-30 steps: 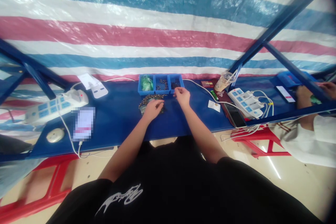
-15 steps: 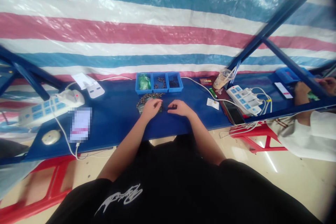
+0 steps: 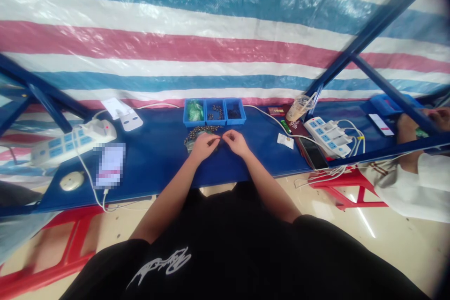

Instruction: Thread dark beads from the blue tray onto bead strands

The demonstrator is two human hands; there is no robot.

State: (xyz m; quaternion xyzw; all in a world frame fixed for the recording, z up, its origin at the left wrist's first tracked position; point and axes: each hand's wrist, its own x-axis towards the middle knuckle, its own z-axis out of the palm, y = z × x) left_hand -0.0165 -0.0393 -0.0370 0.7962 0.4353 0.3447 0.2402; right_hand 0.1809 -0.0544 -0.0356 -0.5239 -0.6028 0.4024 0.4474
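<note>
My left hand [image 3: 206, 145] is closed in a pinch in front of the blue bins, and what its fingertips hold is too small to make out. Fingertip to fingertip with it, my right hand [image 3: 235, 142] pinches too, its content hidden. Behind and beside the left hand lies a pile of small dark and brassy pieces [image 3: 191, 136] on the table. Three joined blue bins stand beyond: the left bin holds green plastic [image 3: 195, 110], the middle one a few small metallic pieces [image 3: 217, 113], the right one small black pieces [image 3: 234, 111].
Left on the blue table [image 3: 158, 150] are a power strip [image 3: 73, 140], a phone [image 3: 110, 165] and a white stand [image 3: 131, 120]. Rightward stand a drink cup [image 3: 298, 108], a dark phone [image 3: 314, 152] and another power strip [image 3: 326, 137]. A co-worker's arm [image 3: 408, 136] shows far right.
My right hand has come from the right bin down to the table and over to my left hand, their fingertips now meeting. The left hand has stayed beside the pile.
</note>
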